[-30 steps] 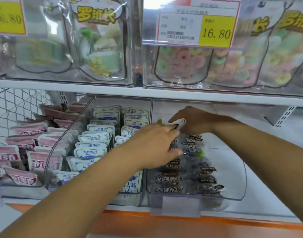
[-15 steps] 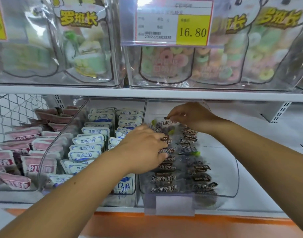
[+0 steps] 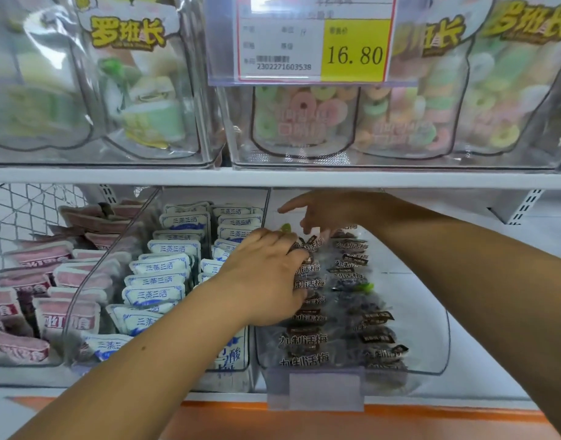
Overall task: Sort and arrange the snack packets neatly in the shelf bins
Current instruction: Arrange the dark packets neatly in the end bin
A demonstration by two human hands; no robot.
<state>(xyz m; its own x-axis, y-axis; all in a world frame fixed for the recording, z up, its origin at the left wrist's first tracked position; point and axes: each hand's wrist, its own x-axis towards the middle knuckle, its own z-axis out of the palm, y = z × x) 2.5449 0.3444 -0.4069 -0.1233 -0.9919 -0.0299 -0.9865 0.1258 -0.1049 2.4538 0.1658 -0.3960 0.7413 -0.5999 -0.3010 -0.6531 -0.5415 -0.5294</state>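
Head view looked down at a lower store shelf holding three clear bins side by side. The right bin (image 3: 431, 344) held the dark plum packets (image 3: 304, 339) standing on edge in two columns from front to back, with a blank label holder (image 3: 324, 392) clipped to its front wall. The left hand (image 3: 266, 277) reached in over the bin's left wall, palm down, with its fingers bent and close together across the left column; their tips were buried among the packets, and whether they gripped one could not be told. The right hand (image 3: 323, 214) was deeper in at the back of the same bin, its index finger straight and pointing left while the thumb and the other fingers curled down and pinched the top edge of the rearmost packet (image 3: 311, 244). The middle bin (image 3: 82, 300) held blue-and-white packets (image 3: 160, 266) in tidy upright rows. The left bin held pink packets (image 3: 39, 257) lying looser, some tilted, with a wire mesh (image 3: 19, 211) behind them. On the upper shelf (image 3: 114, 177), clear bins carried bags of ring candies (image 3: 304, 119), and a price tag (image 3: 314, 39) reading 16.80 hung in front of them. An orange strip (image 3: 304, 420) ran along the lower shelf's front edge.
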